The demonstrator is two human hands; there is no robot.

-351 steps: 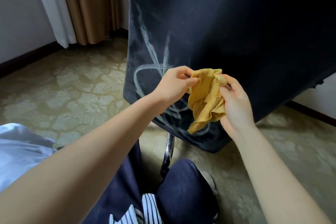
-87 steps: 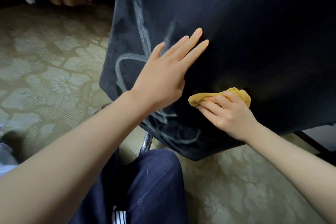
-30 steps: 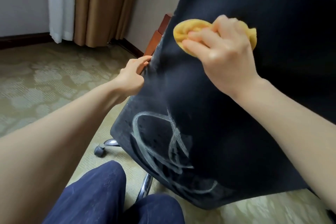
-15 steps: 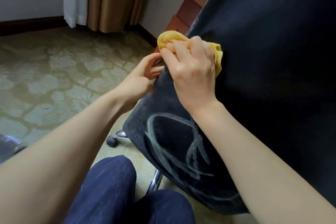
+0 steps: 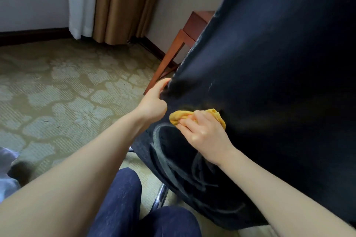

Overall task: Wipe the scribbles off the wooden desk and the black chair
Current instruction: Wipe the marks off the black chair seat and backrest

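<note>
Cloth lower now under right hand, left hand gripping chair edge

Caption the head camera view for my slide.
Right hand presses yellow cloth to black chair back above pale scribbles; left hand grips its edge.

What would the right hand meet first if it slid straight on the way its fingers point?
Most likely the left hand, gripping the edge of the black chair just up-left of the yellow cloth in the right hand. Depth is unclear.
</note>
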